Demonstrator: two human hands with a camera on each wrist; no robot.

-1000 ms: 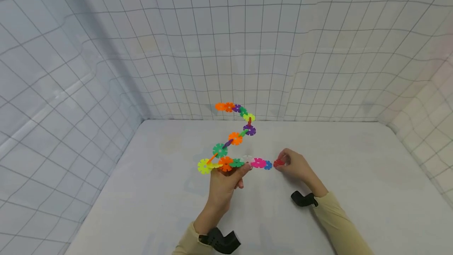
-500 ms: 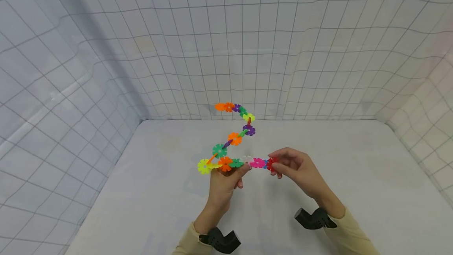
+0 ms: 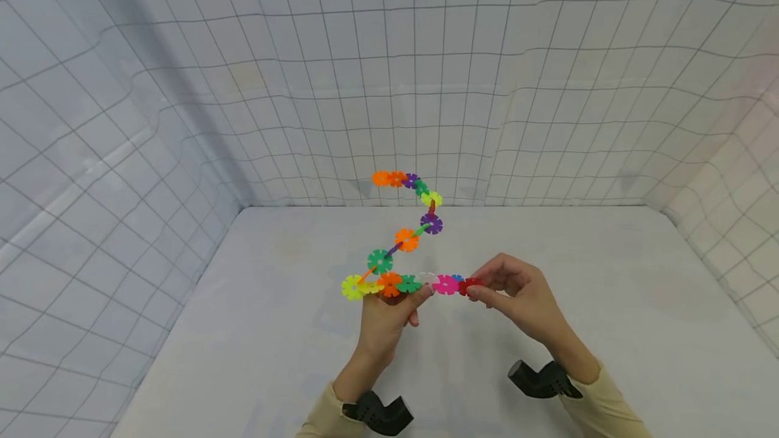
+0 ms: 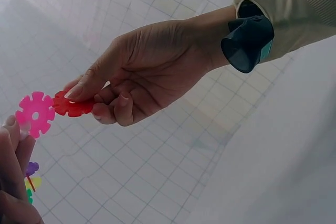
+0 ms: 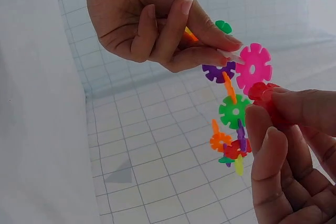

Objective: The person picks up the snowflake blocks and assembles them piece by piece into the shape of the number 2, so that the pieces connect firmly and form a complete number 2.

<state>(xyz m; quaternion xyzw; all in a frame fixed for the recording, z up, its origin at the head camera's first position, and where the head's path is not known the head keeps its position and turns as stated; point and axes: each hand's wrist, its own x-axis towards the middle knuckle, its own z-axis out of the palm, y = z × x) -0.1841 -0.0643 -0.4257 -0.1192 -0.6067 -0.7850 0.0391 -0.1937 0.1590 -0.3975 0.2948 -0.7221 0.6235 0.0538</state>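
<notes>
A chain of slotted, flower-shaped plastic discs is held up in the air. My left hand pinches a white disc in its lower row, between a green disc and a pink disc. My right hand pinches a red disc between thumb and fingers at the chain's right end. A blue disc shows partly behind the red one. In the right wrist view, the red disc overlaps the lower edge of the pink disc; whether their slots interlock, I cannot tell.
From a yellow disc at the left, the chain bends back and curves up to an orange disc. Beneath lies a white tabletop. White grid-patterned sheeting stands behind and at both sides. Black devices sit on both wrists.
My right hand has moved left, bringing the red disc from apart to the blue disc at the chain's end. The left hand stays in place; the chain has shifted slightly.
</notes>
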